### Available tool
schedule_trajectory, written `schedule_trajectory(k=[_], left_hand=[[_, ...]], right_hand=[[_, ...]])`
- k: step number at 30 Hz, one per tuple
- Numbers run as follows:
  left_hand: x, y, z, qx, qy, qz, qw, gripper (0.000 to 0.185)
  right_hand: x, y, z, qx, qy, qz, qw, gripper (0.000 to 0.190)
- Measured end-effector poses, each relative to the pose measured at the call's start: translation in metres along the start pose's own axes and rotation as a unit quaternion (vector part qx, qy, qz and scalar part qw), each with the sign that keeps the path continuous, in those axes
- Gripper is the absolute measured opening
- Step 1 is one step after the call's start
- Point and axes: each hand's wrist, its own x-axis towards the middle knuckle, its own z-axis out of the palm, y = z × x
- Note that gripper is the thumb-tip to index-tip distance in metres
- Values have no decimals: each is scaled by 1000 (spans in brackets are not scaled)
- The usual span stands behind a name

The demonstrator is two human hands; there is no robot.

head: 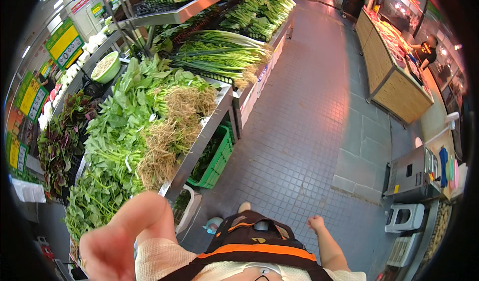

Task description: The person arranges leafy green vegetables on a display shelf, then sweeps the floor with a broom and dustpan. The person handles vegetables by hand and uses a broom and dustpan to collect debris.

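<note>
My left arm is bent up close to the camera, and my left hand [106, 249] is blurred near the lower left, so its fingers cannot be made out. Beneath and beyond it are bunches of leafy greens [116, 146] on a metal stall, their brown roots [170, 135] hanging towards the aisle. On the other side, my right hand [316, 223] hangs low over the tiled floor, fingers curled in with nothing visible in them. Across my front is a black apron or bag with an orange band [258, 249].
Spring onions [224, 54] and more greens [258, 15] lie farther along the stall. A green plastic crate [213, 161] stands below it. Across the tiled aisle [284, 131] are a meat counter [396, 82] with a person [426, 53] behind it, a steel cabinet [409, 170] and a white stool [404, 217].
</note>
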Motion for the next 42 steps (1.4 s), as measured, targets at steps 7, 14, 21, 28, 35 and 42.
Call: schedule_trajectory(k=[7, 14, 21, 28, 35, 42], left_hand=[[-25, -140, 55, -476, -296, -32, 828, 15], [-241, -231, 62, -486, -66, -622, 610, 42], [-436, -176, 83, -238, 170, -943, 157, 19], [-485, -221, 53, 10, 218, -953, 212, 17], [-520, -275, 54, 211, 192, -925, 251, 18], [-617, -340, 2, 329, -139, -879, 315, 23]], right_hand=[[56, -10, 5, -151, -71, 68, 984, 15], [129, -186, 2, -98, -91, -21, 991, 17], [202, -350, -25, -54, -126, -145, 980, 17], [326, -558, -33, -269, -162, -324, 892, 23], [358, -833, 60, -192, -114, -575, 787, 27], [377, -962, 159, -285, -60, -673, 680, 40]])
